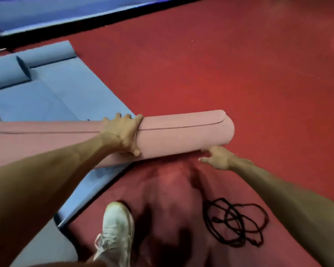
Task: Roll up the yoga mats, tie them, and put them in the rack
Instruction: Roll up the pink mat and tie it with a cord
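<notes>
The red floor (239, 74) fills most of what I see, with a blue padded strip (46, 14) edged in black along the far side. One blue mat (62, 97) lies flat to my left, and two rolled blue mats (46, 53) rest on its far end, side by side. One rolled pink mat (181, 135) lies crosswise in front of me, its left part over the near edge of the flat mat and its right end over the floor. One tangle of black cord (235, 222) sits on the floor near my right forearm, apart from the roll. One white shoe (116, 232) stands below. My left hand (123, 133) wraps over the roll's middle, fingers curled over the top, thumb underneath. My right hand (218, 158) touches the roll's lower edge near its right end, fingers stretched out, gripping nothing.
</notes>
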The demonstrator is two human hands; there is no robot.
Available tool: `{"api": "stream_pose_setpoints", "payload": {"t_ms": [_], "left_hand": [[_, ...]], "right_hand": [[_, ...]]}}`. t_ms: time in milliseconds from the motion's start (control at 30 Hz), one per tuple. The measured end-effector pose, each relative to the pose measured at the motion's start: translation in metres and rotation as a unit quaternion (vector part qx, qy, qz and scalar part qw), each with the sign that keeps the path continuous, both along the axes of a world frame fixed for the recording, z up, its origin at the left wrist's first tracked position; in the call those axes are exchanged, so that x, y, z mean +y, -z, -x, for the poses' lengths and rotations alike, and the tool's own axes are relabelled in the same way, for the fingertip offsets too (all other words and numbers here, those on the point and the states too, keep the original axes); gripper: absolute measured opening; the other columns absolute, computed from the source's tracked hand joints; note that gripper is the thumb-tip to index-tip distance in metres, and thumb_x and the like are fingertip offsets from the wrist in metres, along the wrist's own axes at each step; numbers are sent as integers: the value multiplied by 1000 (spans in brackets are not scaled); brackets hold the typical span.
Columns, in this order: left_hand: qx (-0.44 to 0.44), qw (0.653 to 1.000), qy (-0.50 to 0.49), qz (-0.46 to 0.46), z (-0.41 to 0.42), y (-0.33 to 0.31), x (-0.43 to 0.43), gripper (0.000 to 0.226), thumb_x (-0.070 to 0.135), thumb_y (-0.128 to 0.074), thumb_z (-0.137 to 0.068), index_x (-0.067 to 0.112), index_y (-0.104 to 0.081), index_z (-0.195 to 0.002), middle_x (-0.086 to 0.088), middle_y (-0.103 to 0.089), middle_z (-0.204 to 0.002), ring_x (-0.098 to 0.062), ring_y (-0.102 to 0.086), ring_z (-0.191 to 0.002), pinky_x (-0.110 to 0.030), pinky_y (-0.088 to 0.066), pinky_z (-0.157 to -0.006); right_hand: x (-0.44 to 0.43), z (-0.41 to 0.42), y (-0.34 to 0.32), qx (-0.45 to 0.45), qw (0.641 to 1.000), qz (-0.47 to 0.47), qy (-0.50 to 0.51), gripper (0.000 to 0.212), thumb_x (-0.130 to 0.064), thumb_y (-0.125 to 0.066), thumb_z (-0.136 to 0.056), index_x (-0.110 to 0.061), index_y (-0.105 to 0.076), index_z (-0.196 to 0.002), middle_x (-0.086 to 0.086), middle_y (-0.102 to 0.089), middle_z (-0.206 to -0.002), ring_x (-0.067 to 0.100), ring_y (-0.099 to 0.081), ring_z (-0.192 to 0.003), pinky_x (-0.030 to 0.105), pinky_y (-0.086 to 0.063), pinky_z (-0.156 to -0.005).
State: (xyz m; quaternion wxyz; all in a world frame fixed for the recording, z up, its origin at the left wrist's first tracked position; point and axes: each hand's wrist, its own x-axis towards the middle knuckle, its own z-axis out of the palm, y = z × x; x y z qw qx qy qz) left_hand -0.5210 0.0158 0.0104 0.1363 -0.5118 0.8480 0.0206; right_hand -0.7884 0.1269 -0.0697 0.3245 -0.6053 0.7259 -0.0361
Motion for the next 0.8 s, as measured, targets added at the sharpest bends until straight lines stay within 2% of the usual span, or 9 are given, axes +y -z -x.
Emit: {"api": "stream_pose_setpoints", "payload": {"t_ms": [67,167,333,467,533,600,667,733,800], "left_hand": [[-12,999,29,-17,29,34,8,104,60,-81,-47,31,-31,-133,-2,-49,-127,-31,-44,-116,-50,-38,-91],[-13,997,50,-51,52,92,22,110,61,-79,-49,31,-24,-140,-2,-45,-132,-31,-42,-119,-51,-38,-94],[-20,993,58,-103,45,168,49,118,67,-74,-47,29,-18,-143,-2,-41,-134,-31,-40,-122,-53,-41,-95],[-17,993,81,-83,32,190,51,121,71,-71,-48,30,-12,-146,-7,-39,-133,-37,-43,-117,-54,-40,-93],[-13,992,103,-67,30,193,50,123,75,-67,-50,34,-4,-147,-10,-40,-131,-39,-46,-114,-53,-39,-94],[-23,992,116,-41,33,197,53,126,76,-66,-51,31,0,-149,-13,-40,-133,-39,-46,-115,-52,-34,-102],[-48,991,118,-34,40,198,59,131,68,-72,-55,18,2,-150,-18,-30,-145,-40,-35,-131,-56,-19,-113],[-64,989,122,-45,46,198,67,133,61,-78,-58,8,4,-150,-20,-12,-155,-38,-17,-142,-62,-11,-113],[-57,989,128,-36,50,198,68,132,60,-80,-57,7,-1,-148,-18,-20,-150,-38,-28,-136,-61,-25,-107]], "right_hand": [[22,16,29,-8,1000,-13,17,41,-19,-61,-92,-11,-56,-132,4,-58,-131,22,-51,-123,20,-35,-93],[48,34,72,-3,997,-50,51,42,-15,-60,-90,-11,-56,-132,8,-57,-134,26,-52,-122,26,-37,-99],[75,37,140,43,987,-130,86,45,-22,-59,-88,-13,-54,-133,10,-57,-133,29,-54,-119,32,-44,-94],[85,29,178,60,985,-135,93,58,-29,-64,-87,-21,-46,-141,10,-48,-140,31,-45,-127,36,-39,-102],[85,18,186,101,982,-119,102,50,-38,-64,-87,-23,-53,-134,10,-43,-138,33,-39,-128,41,-32,-105],[83,5,195,140,978,-103,115,41,-38,-65,-87,-19,-61,-123,9,-36,-139,33,-34,-128,41,-27,-106],[80,-5,202,160,972,-108,132,31,-30,-65,-87,-15,-65,-115,9,-33,-142,32,-33,-127,41,-25,-108],[78,-8,199,169,966,-109,161,31,-29,-62,-87,-15,-65,-115,10,-37,-139,32,-36,-124,39,-27,-107],[71,-7,188,149,961,-99,211,35,-33,-60,-86,-15,-65,-115,11,-48,-131,32,-43,-119,39,-33,-103]]}}
